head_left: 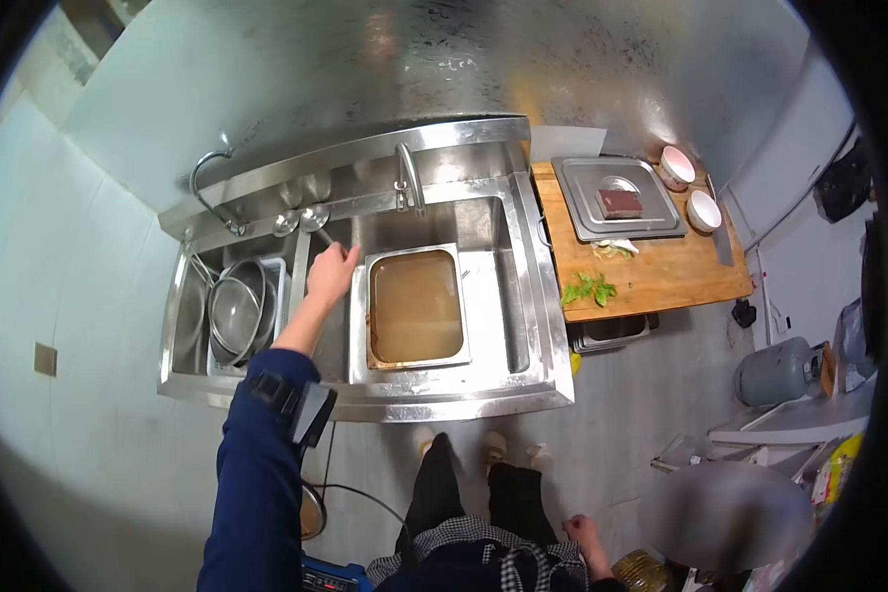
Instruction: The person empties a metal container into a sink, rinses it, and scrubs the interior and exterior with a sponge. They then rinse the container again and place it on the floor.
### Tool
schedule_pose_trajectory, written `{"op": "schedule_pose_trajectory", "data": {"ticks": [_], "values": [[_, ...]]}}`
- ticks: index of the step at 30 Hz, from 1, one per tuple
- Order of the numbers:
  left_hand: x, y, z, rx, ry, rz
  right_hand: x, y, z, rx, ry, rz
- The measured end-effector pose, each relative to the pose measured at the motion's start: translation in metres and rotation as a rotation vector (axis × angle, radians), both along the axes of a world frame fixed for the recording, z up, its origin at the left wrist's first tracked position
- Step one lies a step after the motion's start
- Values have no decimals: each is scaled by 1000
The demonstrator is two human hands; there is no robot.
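At the far left of the steel counter
Tap: a curved faucet (210,178) rises over the left basin.
Left basin: nested metal bowls (239,314) sit inside it, just left of the reaching arm.
Left hand: the left hand (332,273) is stretched forward, fingers closed round the thin handle of a ladle (315,219) (its round cup lies up on the back ledge, beside a second ladle).
Middle basin: a rectangular pan of brown liquid (415,307) sits just right of that hand.
Right side: a cutting board (651,266) carries a steel lid, green leaves and two white bowls.
Right hand: the right hand (584,533) hangs low by the hip, loosely curled, holding nothing.
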State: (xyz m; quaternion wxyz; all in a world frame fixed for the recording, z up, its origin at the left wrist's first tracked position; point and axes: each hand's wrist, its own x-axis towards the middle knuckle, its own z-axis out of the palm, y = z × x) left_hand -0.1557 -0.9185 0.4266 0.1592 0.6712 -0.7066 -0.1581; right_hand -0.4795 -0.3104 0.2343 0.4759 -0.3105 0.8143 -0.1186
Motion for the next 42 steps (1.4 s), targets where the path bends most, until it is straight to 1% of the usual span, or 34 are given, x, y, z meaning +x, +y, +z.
{"op": "schedule_pose_trajectory", "data": {"ticks": [2, 4, 6, 7, 8, 10, 12, 13, 16, 17, 19, 20, 21, 22, 23, 25, 26, 27, 28, 29, 30, 31, 32, 34, 35, 36, 38, 40, 42], "values": [[-25, -36, -11, 20, -76, -12, 12, 20, 1, 26, 8, -74], [-50, -71, -22, 63, -102, -47, 35, 34, 2, 105, -39, -357], [-69, -111, -45, 110, -121, -83, 60, 75, -25, 92, -47, -425], [-76, -132, -63, 125, -110, -84, 70, 85, -34, 75, -47, -468], [-81, -147, -80, 146, -103, -83, 89, 81, -26, 90, -46, -486], [-90, -172, -105, 173, -73, -114, 134, 70, -6, 211, -96, -519], [-87, -190, -129, 107, -51, -180, 159, 62, -9, 223, -100, -529], [-83, -199, -136, 139, -20, -194, 174, 58, -11, 220, -101, -522], [-80, -207, -146, 88, 5, -344, 209, 55, -12, 207, -102, -488], [-77, -210, -151, 97, 2, -350, 214, 52, -15, 216, -105, -494], [-66, -217, -169, 29, 143, -452, 208, 39, -16, 277, -115, -594], [-60, -218, -173, 34, 146, -454, 201, 31, -17, 303, -116, -643], [-55, -214, -171, 126, 323, -405, 199, 0, 3, 338, -70, -667], [-50, -214, -170, 219, 497, -354, 198, -17, 11, 342, -69, -672], [-38, -231, -198, 270, 527, -367, 198, -30, 15, 314, -59, -667], [-40, -228, -195, 239, 551, -358, 201, -35, 15, 241, -47, -649], [-43, -225, -194, 204, 575, -347, 201, -37, 16, 243, -44, -648], [-53, -208, -167, 207, 604, -301, 199, -44, 18, 204, 3, -582], [-54, -208, -163, 209, 609, -302, 198, -52, 21, 166, 50, -517], [-55, -206, -159, 196, 554, -329, 196, -60, 25, 169, 54, -518], [-55, -206, -158, 182, 500, -356, 192, -71, 32, 193, -24, -603], [-56, -209, -162, 199, 545, -348, 187, -81, 40, 215, -100, -688], [-55, -210, -167, 201, 551, -347, 183, -89, 45, 218, -94, -688], [-62, -203, -157, 207, 625, -270, 174, -108, 58, 36, -169, -788], [-65, -203, -152, 187, 616, -265, 169, -121, 68, -27, -220, -818], [-68, -204, -149, 189, 622, -261, 164, -132, 77, -26, -213, -814], [-72, -210, -145, 241, 620, -277, 155, -151, 90, -99, -206, -731], [-76, -212, -137, 214, 639, -306, 154, -165, 100, -112, -202, -741], [-78, -213, -131, 274, 627, -393, 155, -172, 104, -130, -210, -732]]}}
